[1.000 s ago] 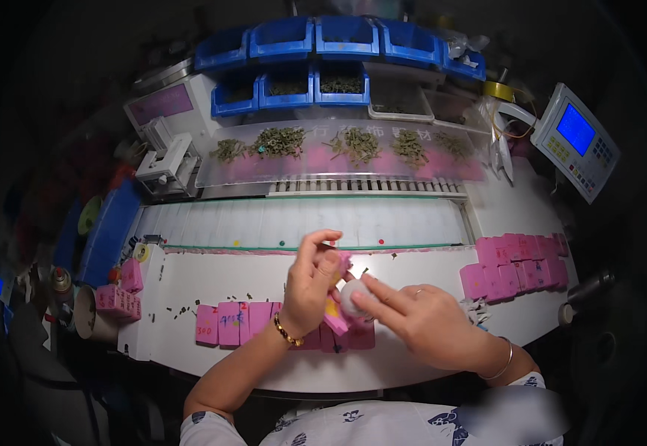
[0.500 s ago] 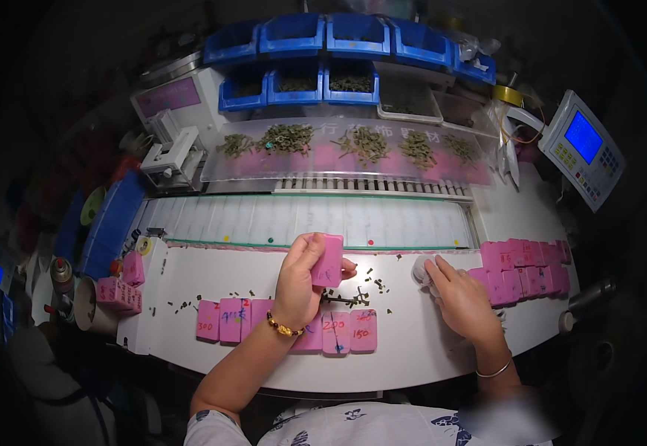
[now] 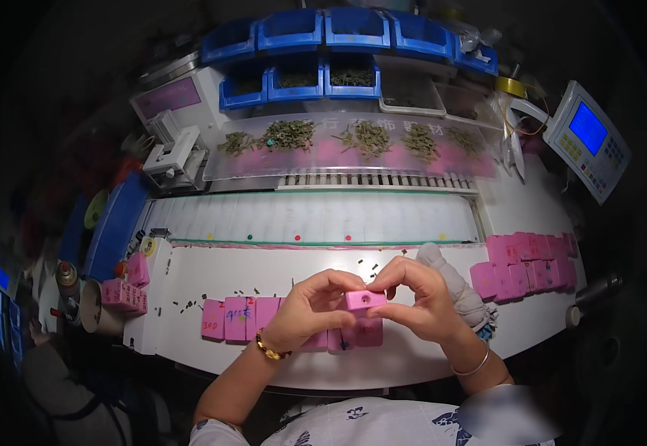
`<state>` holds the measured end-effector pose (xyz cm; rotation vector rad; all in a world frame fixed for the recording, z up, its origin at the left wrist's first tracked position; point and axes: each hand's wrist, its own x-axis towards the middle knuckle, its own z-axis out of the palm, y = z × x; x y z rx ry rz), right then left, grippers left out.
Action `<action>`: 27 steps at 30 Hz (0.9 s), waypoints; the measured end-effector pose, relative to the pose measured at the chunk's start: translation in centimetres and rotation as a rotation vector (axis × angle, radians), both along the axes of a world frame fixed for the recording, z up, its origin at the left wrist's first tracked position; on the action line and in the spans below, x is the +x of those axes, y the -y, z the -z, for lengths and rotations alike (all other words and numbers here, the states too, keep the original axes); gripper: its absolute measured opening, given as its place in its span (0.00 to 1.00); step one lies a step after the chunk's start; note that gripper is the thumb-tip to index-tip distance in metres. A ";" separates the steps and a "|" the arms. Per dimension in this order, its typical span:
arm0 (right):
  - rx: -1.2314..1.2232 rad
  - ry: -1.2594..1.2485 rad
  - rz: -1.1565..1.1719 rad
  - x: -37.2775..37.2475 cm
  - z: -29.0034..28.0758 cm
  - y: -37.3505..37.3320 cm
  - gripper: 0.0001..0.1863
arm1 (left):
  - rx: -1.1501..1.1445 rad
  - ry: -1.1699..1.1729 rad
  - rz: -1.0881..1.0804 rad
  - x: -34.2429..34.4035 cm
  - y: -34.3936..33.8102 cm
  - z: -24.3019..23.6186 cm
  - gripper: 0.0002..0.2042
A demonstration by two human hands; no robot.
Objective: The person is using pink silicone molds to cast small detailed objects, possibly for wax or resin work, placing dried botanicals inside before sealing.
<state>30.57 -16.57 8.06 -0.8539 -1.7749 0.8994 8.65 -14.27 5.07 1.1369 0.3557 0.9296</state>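
Between my left hand [image 3: 309, 308] and my right hand [image 3: 420, 301] I grip a small pink block [image 3: 364, 299], held edge-on so that a hole in its narrow face shows. The fingers of both hands close on its ends. Beneath and behind my hands a row of pink blocks [image 3: 212, 320] with handwritten marks lies on the white worktop [image 3: 190, 271]. Small dark green bits are scattered around them. A crumpled light grey cloth [image 3: 448, 276] lies just right of my right hand.
More pink blocks are grouped at the right [image 3: 509, 279] and left [image 3: 123, 296]. A long segmented strip [image 3: 316, 215] crosses behind the worktop, below a clear shelf [image 3: 323, 167] with leafy piles. Blue bins [image 3: 290, 33], a machine [image 3: 171, 160] and a control panel [image 3: 587, 141] surround it.
My right hand has left the grey cloth on the worktop and moved left onto the pink block. The block is turned from upright to edge-on in my hands.
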 end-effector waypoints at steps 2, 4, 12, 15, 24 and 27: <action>-0.061 -0.135 -0.158 -0.1 0.0 -0.2 0.14 | -0.080 0.043 0.264 -1.2 -0.4 -0.3 0.21; -0.109 -0.221 -0.274 -0.3 0.0 -0.4 0.15 | -0.164 0.006 0.338 -2.1 -0.3 0.0 0.23; -0.044 0.162 0.215 0.7 0.8 0.0 0.26 | -0.100 -0.512 -0.202 -3.4 -4.5 -0.2 0.21; -0.078 0.252 0.198 1.6 1.2 1.4 0.28 | 0.216 -0.691 -0.597 -5.1 -8.1 2.8 0.19; -0.061 0.552 -0.056 0.6 4.1 3.6 0.35 | 0.261 -0.769 -0.634 -2.6 -8.7 1.1 0.18; 0.051 0.641 -0.040 -0.6 5.2 3.8 0.35 | 0.237 -0.752 -0.551 -2.1 -7.9 1.3 0.19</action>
